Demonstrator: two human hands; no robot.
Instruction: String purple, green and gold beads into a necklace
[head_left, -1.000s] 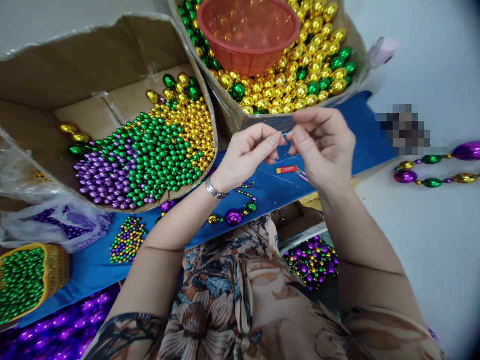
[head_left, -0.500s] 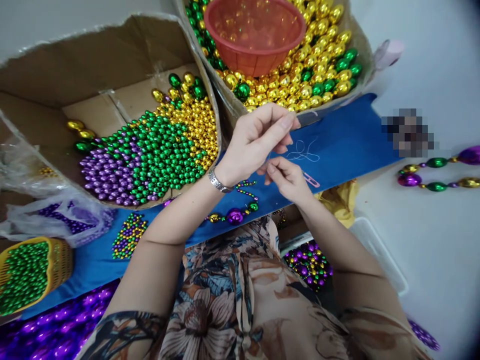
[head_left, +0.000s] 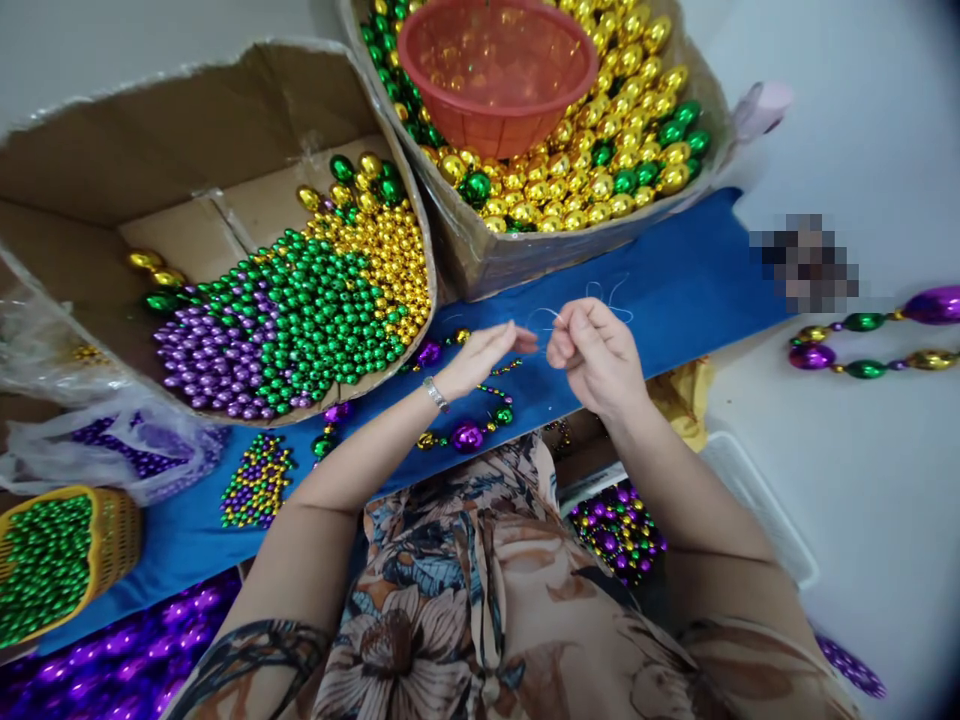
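Observation:
My right hand (head_left: 600,360) is closed in a pinch over the blue tabletop (head_left: 675,265). A thin white thread (head_left: 621,290) comes out at its fingertips and curls on the table behind. To its left, my left hand (head_left: 487,357) is stretched out flat, fingers pointing at the right hand, with a small gap between the two. I see nothing held in it. Below the left hand, a strand of purple, green and gold beads (head_left: 466,437) lies curved on the table; part of it is hidden by the hand and wrist.
At the left stands a cardboard box (head_left: 67,150) of small beads, and behind my hands another box (head_left: 525,262) of larger beads with a red basket (head_left: 499,110) on them. A yellow basket (head_left: 118,530) holds green beads. A bead necklace (head_left: 866,373) lies far right.
My left hand has dropped back toward me and left, straightening its fingers. My right hand has risen slightly and turned, its fingers curled around the thread. The pink clip is no longer visible.

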